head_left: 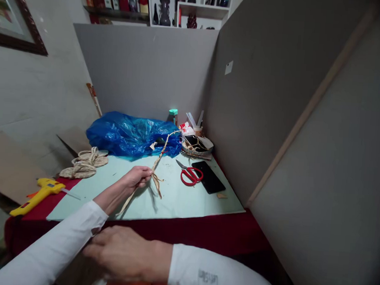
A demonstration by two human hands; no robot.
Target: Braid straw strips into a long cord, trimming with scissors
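Grey panels [267,78] border the pale sheet [175,203] under the strand [158,159].

White shelving [203,6] shows above a grey partition [143,73].

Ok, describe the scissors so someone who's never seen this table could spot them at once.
Find the pale green sheet on the table, with a big blue plastic bag towards its far side. On the sheet's right half, the scissors lie at the left edge of a flat black phone. Unlike the phone, they have red looped handles and pointed metal blades.
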